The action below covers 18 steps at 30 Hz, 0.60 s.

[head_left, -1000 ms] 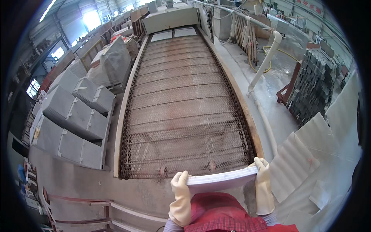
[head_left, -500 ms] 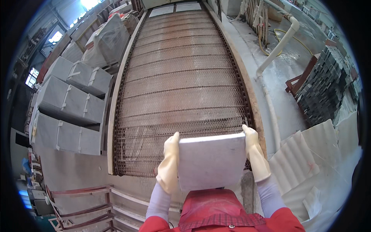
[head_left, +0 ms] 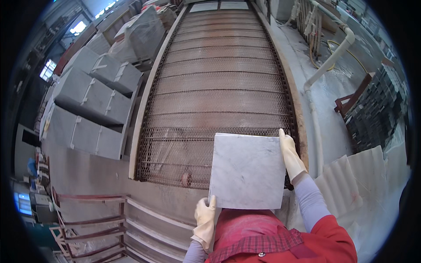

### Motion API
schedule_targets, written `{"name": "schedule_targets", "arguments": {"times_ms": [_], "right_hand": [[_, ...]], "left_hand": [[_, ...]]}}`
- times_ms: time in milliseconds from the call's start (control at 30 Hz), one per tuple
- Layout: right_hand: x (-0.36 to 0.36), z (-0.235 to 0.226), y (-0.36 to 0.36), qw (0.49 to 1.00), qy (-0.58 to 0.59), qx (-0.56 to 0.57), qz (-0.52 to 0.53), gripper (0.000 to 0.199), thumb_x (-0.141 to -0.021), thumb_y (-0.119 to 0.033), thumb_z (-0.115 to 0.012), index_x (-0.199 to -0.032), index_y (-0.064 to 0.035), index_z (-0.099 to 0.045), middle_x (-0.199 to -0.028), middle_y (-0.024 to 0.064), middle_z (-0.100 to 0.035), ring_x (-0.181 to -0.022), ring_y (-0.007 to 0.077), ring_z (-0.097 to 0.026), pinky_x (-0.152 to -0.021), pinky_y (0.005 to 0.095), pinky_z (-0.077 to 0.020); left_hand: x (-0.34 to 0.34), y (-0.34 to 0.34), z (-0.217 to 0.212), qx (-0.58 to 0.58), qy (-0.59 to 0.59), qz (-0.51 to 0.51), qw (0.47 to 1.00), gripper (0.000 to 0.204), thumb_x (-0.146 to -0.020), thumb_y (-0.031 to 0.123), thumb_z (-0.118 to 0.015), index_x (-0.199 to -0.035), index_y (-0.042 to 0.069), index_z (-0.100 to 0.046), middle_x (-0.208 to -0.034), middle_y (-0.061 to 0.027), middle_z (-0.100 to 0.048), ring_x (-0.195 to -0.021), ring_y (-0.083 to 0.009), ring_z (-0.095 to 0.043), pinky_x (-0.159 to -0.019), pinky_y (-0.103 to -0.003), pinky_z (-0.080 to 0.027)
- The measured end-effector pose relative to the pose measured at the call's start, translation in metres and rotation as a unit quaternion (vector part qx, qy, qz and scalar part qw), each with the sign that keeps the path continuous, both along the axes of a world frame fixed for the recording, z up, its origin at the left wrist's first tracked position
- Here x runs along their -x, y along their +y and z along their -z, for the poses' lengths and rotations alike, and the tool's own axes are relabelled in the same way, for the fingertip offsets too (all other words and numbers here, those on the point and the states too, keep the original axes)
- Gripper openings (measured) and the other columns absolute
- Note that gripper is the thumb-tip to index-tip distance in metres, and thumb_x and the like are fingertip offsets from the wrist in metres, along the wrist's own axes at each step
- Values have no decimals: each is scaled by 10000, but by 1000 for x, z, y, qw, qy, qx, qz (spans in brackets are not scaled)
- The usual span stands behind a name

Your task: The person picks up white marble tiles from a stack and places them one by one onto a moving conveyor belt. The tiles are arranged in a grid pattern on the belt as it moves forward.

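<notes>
A square grey-white marble tile [head_left: 247, 172] with faint veins is held in front of my red apron, broad face toward me. A thin second edge shows along its top and left, perhaps another tile behind. My left hand [head_left: 205, 219], in a cream rubber glove, grips the lower left corner, thumb on the edge. My right hand [head_left: 290, 151], gloved alike, holds the upper right edge with its thumb pointing up. The fingers behind the tile are hidden. Beyond the tile stretches a wire-mesh conveyor belt [head_left: 219, 103], its near end partly covered by the tile.
Strapped stacks of pale stone slabs [head_left: 87, 96] stand left of the conveyor. A rack with red-brown and pale bars [head_left: 94, 223] is at lower left. On the right are a white pipe [head_left: 329, 61], stacked dark stone strips [head_left: 377, 109] and white foam sheets [head_left: 342, 184]. Two pale tiles lie at the belt's far end.
My left hand has moved from the tile's upper left corner down to its lower left corner. The tile has turned, and a lighter, veined face now shows. My right hand stays at the upper right.
</notes>
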State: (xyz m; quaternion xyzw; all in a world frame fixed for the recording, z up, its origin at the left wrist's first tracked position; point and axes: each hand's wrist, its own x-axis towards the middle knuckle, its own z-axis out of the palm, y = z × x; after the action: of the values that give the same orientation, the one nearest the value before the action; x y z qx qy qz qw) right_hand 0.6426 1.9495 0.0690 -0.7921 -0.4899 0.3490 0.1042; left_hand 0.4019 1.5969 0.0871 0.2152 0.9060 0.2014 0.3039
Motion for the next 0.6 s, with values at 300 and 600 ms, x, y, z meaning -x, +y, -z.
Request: {"name": "schedule_targets", "arguments": {"times_ms": [300,600], "right_hand": [[-39,-74,-94,944,143,-258,-145,334,-958,-284,-620,-1239,-110,-669,-1232,140,-679,-1129,254,-648,-964,363,-488],[-100,-29,-216,958,188,171,-130,586,-933,-566,-601,-1147,-23,-661,-1070,167,-711,-936,300,-697,-833,396,-533]], "left_hand": [[-24,10,-21,-69,-266,-158,948,759,-931,697,-490,-1100,-34,-610,-915,-236,-712,-818,-331,-720,-766,-445,-579],[-7,-5,67,-186,-411,-279,847,813,-907,691,-546,-1212,-62,-563,-979,-216,-708,-803,-347,-721,-757,-422,-614]]}}
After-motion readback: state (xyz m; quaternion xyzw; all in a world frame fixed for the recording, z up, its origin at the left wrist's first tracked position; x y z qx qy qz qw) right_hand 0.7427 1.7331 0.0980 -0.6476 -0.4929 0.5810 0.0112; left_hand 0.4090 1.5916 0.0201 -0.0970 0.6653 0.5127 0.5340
